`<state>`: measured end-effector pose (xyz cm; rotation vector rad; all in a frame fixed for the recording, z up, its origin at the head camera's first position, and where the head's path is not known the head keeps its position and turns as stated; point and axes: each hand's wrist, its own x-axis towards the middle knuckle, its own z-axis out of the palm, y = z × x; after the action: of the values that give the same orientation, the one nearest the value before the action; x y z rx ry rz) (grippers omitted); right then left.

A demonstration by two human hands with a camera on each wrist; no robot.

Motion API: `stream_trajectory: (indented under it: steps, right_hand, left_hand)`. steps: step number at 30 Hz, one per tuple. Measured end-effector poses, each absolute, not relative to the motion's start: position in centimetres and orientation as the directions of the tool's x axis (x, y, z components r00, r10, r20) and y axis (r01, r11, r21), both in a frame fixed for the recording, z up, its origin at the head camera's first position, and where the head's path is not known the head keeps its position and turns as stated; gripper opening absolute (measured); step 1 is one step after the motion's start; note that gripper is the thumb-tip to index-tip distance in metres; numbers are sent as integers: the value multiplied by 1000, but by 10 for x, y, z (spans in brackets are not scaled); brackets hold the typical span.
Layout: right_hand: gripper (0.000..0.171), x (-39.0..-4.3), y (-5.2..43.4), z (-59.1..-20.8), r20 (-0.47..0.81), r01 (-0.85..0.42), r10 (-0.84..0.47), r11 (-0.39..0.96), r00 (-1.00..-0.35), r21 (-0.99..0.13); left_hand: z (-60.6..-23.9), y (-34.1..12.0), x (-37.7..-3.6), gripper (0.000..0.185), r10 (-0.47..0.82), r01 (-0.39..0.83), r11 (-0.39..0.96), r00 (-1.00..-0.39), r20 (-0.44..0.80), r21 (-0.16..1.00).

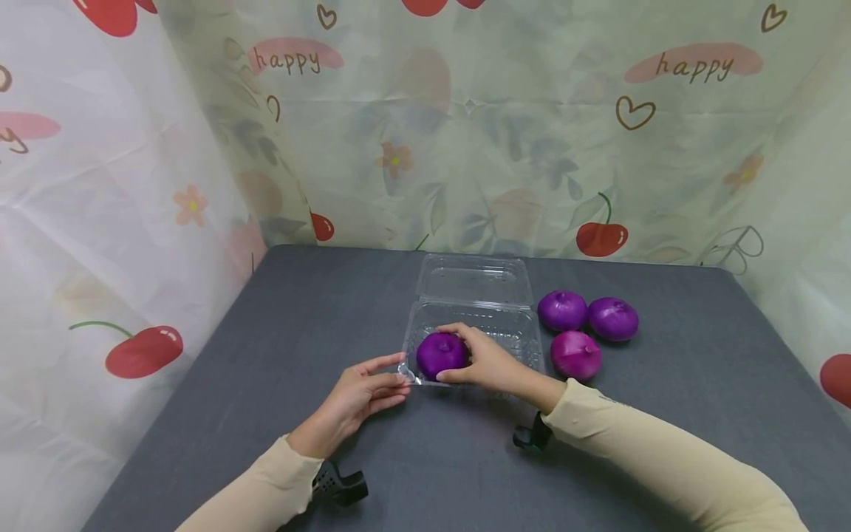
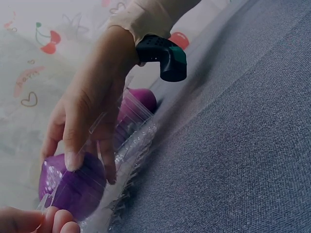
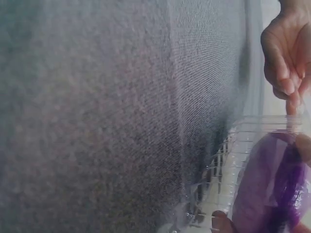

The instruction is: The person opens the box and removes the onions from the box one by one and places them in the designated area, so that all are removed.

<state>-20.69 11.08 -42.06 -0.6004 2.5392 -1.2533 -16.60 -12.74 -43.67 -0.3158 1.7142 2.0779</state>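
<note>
Purple onion [image 1: 440,353] under right hand [image 1: 490,362]; left hand [image 1: 362,395] just beside

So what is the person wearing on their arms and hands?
Both arms are in long, snug, pale beige sleeves that end at the wrists. The left hand and right hand are bare, with no gloves or rings in view and short, plain nails. Under each wrist sits a small black device, and the one on the right wrist has a dotted face and a dark green edge.
</note>
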Motion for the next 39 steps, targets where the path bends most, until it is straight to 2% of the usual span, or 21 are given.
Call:
stream_trajectory:
  steps: [9,18,29,39]
  right_hand:
    - [79,-196,127,-395,18,-244,-412,503,-911,-829]
    - [80,-191,164,-373,107,-272,-342,483,-933,-832]
    - [83,-188,213,-345,274,-319,-166,579,-947,-751]
    - [83,-180,256,-347,310,-228,11,654,-951,-722]
  left_hand:
    - [-437,-127,-165,45,178,-454,-151,-886,-427,878]
    - [-437,-127,-165,46,177,-443,-147,-891,-417,884]
    - [-438,-126,-165,46,169,-434,-143,-896,-410,889]
    - [-438,-126,-165,45,165,-433,-137,-897,-411,891]
